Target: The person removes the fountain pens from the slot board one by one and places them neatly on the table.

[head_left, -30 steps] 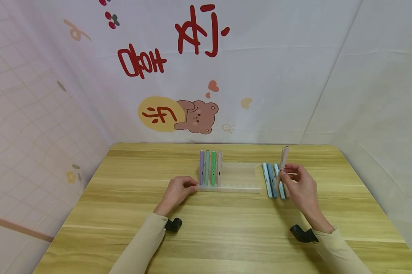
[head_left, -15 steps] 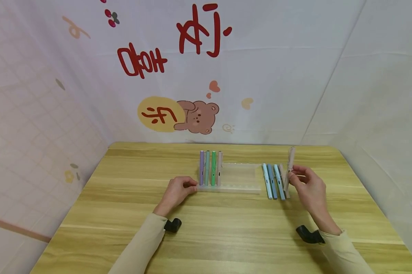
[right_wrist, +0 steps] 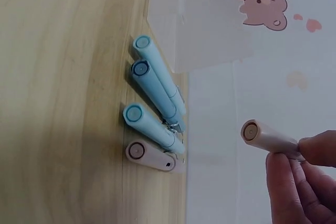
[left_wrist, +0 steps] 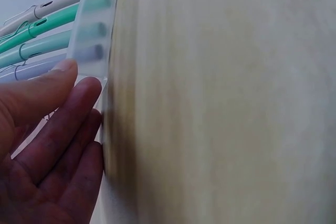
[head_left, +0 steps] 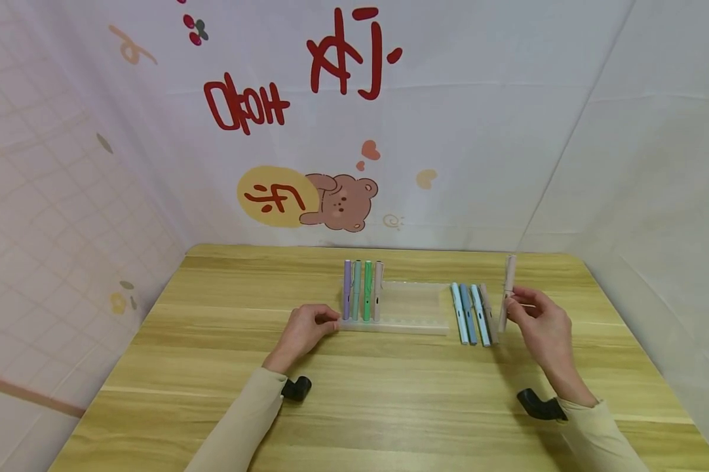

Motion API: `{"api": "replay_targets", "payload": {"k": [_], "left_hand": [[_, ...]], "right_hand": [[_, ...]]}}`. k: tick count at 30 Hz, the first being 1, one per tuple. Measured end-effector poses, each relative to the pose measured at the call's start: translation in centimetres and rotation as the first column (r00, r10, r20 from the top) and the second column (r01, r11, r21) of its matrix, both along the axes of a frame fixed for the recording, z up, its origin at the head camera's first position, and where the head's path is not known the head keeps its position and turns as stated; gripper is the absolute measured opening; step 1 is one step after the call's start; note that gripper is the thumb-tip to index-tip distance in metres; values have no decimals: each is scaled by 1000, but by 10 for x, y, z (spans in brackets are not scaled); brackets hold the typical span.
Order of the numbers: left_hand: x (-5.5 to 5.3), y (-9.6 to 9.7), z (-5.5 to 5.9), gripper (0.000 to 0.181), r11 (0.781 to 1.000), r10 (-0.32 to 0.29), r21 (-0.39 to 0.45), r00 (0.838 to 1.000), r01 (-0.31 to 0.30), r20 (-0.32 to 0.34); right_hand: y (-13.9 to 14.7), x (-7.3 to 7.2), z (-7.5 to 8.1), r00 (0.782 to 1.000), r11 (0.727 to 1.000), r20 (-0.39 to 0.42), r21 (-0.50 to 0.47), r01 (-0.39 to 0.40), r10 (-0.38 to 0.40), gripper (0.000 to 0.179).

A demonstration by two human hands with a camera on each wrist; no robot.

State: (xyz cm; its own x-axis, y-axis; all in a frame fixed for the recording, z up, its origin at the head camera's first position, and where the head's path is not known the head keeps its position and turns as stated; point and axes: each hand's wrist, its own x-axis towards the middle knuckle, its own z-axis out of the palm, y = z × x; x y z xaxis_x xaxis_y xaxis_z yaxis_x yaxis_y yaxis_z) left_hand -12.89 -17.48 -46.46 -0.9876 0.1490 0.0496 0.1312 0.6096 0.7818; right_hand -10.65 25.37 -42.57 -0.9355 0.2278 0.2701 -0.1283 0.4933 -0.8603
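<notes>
In the head view, my right hand (head_left: 544, 328) pinches a pale pinkish-grey pen (head_left: 508, 282) between thumb and fingers. The pen stands nearly upright, to the right of a row of lying pens. That row has a light blue pen (head_left: 459, 313), a darker blue pen (right_wrist: 157, 92), another light blue pen (right_wrist: 149, 124) and a pinkish pen (right_wrist: 149, 156). My left hand (head_left: 303, 333) holds the left end of a clear pen rack (head_left: 413, 326) by thumb and forefinger. Standing in its left part are a purple pen (head_left: 347, 288), a teal pen (left_wrist: 58, 41), a green pen (left_wrist: 55, 20) and a pinkish-grey pen (head_left: 378, 292).
The wooden table (head_left: 390, 406) reaches back to a white printed backdrop (head_left: 466, 131). Cloth walls (head_left: 673, 216) close in both sides. Black wrist mounts (head_left: 540, 404) stick out from the sleeves. The lying pens are close to the rack's right end.
My right hand has moved right with the pinkish-grey pen, away from the lying row, and the pen has become more upright. My left hand and the rack stay put.
</notes>
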Motion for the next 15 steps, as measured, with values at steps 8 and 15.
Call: {"api": "replay_targets", "payload": {"k": [8,15], "left_hand": [[0,0,-1,6,1000,-2,-6,1000,2,-4],[-1,0,-2,6,1000,1,-6,1000,-1,1]], "right_hand": [[10,-2,-4,999,999,37,39,-6,4,35],[18,-5,-9,995,997,94,71,-34,27,40]]}}
